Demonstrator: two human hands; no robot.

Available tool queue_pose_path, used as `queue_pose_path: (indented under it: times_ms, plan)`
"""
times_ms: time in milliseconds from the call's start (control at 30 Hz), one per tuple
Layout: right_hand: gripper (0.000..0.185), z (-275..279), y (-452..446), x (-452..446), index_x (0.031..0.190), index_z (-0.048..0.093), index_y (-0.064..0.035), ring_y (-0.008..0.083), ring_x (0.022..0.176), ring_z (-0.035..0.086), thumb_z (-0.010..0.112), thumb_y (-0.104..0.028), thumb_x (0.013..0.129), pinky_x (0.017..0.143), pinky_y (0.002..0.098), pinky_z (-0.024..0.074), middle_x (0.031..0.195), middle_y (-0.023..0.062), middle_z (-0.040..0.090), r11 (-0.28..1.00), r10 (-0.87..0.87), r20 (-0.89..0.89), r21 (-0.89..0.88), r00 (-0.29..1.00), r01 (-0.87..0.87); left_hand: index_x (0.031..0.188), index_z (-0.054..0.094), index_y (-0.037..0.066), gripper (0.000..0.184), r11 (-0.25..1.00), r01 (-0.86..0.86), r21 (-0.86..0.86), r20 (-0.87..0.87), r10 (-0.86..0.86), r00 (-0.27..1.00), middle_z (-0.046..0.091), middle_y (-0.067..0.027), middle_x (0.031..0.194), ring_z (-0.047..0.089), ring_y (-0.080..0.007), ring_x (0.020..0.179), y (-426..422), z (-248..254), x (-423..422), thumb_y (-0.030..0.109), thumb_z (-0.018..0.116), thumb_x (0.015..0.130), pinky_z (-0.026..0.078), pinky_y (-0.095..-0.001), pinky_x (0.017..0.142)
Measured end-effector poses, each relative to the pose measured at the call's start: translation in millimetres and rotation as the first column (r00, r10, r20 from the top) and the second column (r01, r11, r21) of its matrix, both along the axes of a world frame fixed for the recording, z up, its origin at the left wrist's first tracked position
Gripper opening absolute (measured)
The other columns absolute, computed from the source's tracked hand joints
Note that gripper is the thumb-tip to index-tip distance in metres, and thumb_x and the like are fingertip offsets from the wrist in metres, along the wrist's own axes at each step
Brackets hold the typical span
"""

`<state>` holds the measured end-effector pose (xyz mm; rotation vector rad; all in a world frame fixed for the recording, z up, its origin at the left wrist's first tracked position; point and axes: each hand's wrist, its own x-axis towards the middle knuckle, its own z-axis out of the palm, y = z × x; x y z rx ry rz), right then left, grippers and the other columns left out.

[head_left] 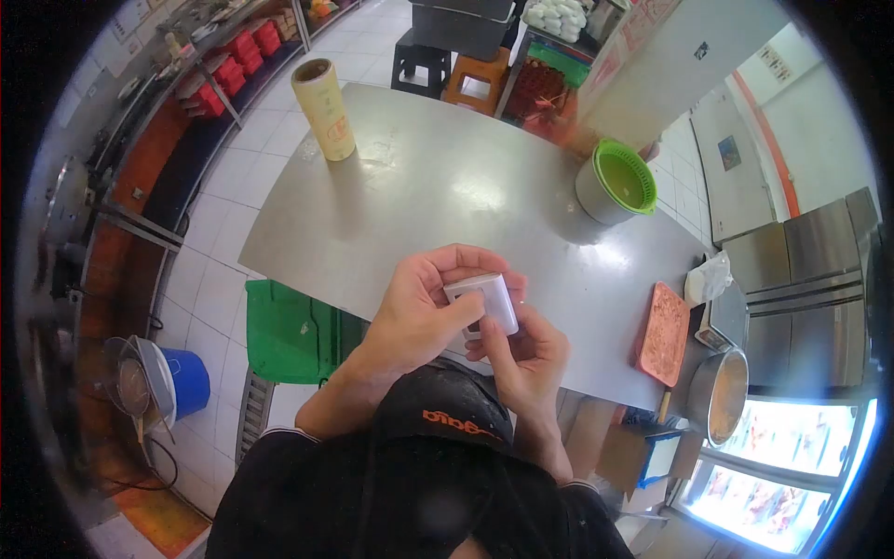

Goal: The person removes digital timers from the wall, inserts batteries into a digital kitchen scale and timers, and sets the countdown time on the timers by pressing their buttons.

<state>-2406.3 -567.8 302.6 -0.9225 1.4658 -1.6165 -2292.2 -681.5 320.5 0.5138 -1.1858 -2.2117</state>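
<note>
A small white box-shaped object (498, 303) with dark marks on its left face is held above the near edge of the steel table. My left hand (424, 303) is closed around it, fingers curled behind the far side and the thumb pressed on the face. From the right, my right hand (526, 359) grips its lower corner, with the thumb on the near side and the other fingers bent. What kind of object it is, I cannot make out.
On the steel table (419, 186) stand a roll of plastic wrap (326, 112) and a bucket with a green strainer (615, 182). A red tray (663, 335) and a metal pot (717, 396) are at the right. A green bin lid (293, 331) and blue bucket (189, 380) are left.
</note>
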Motion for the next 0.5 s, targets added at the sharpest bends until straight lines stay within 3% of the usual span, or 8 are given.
queue_pose_path:
  times_ms: [133,500]
  plan:
    - [0.018,1.0,1.5,-1.9,0.108,0.064,0.0078,0.0140,0.072,0.070,0.065,-0.004,0.094,0.065,0.0265,0.0585,0.089,0.0107,0.070,1.000,-0.014,0.113,0.009,0.994,0.013,0.124,0.055,-0.007,0.038,1.000,-0.009,0.021,-0.047,0.010,0.999,0.065,-0.0234,0.122,0.064,-0.0283,0.116,4.4,0.2,-2.8,-0.010,0.048,0.087,0.053,-0.0394,0.100]
    - [0.017,-6.3,3.7,-2.2,0.107,0.064,0.0080,0.0138,0.072,0.070,0.065,-0.003,0.094,0.065,0.0267,0.0584,0.088,0.0109,0.070,1.000,-0.005,0.099,-0.002,0.995,0.005,0.124,0.055,-0.007,0.035,0.999,0.000,0.038,-0.020,0.001,1.000,0.064,-0.0260,0.123,0.065,-0.0304,0.115,4.9,-5.3,-4.3,-0.008,0.048,0.089,0.053,-0.0420,0.101]
